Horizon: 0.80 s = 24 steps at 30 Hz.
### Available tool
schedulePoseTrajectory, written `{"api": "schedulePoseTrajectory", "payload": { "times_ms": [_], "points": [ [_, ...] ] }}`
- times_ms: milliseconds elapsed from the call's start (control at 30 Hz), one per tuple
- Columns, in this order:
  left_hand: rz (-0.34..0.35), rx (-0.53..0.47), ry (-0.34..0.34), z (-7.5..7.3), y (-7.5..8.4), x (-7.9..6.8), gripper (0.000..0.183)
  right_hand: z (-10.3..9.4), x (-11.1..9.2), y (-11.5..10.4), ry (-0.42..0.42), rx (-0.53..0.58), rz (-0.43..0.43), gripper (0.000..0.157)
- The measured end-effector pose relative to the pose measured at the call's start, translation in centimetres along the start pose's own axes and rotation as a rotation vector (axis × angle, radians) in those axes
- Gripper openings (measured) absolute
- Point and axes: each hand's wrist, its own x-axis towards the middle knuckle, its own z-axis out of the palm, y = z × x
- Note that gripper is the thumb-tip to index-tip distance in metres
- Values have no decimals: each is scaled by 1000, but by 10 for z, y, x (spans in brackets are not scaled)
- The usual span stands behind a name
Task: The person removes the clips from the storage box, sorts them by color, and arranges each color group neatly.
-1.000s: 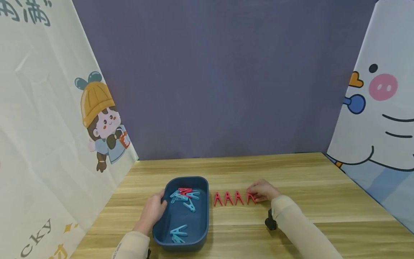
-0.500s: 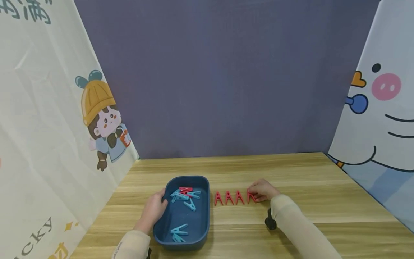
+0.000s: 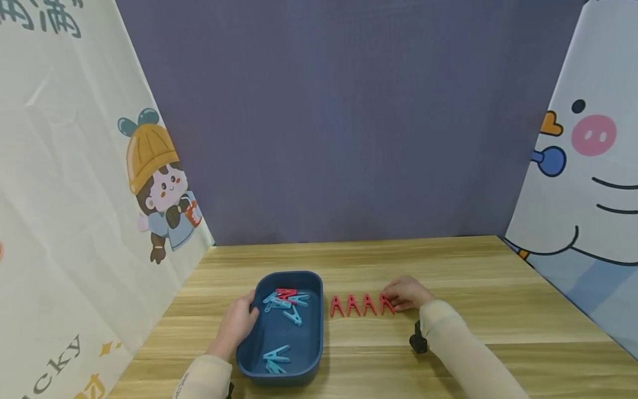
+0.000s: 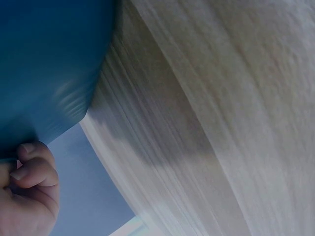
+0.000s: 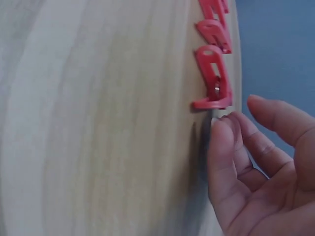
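Note:
My left hand [image 3: 238, 321] grips the left rim of a dark blue plastic bin [image 3: 289, 380]; in the left wrist view, curled fingers [image 4: 37, 172] show at its edge. Inside lie several light blue clothespins [image 3: 276, 353] and some red clothespins [image 3: 286, 291]. To the bin's right, red clothespins [image 3: 368, 300] stand in a row on the table, legs down. My right hand [image 3: 406, 292] is at the row's right end, beside the last clothespin [image 5: 211, 103]. In the right wrist view its fingertips are just short of that clothespin, thumb and fingers apart, holding nothing.
The wood-grain table [image 3: 448, 266] ends at a dark blue-grey backdrop [image 3: 349, 122]. Printed white sheets with cartoon figures, a left sheet [image 3: 75, 194] and a right sheet [image 3: 573, 210], flank the table. A black wrist camera [image 3: 418, 339] sits under the right sleeve.
My right fingers have eased slightly off the last red clothespin, which stands in place at the row's end. The left hand and bin have hardly moved.

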Motion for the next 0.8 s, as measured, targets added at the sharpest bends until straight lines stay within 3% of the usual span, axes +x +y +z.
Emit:
{"api": "schedulePoseTrajectory", "payload": {
  "times_ms": [133,400,800],
  "points": [
    [-2,-2,2,0,0,0,46,-5,0,-3,4,42,-11,22],
    [9,9,13,1,-1,1,45,-7,-4,-25,-42,76,-69,41],
    [26,24,28,0,0,-2,44,24,-6,-74,-139,126,-136,37]
  ]
}}
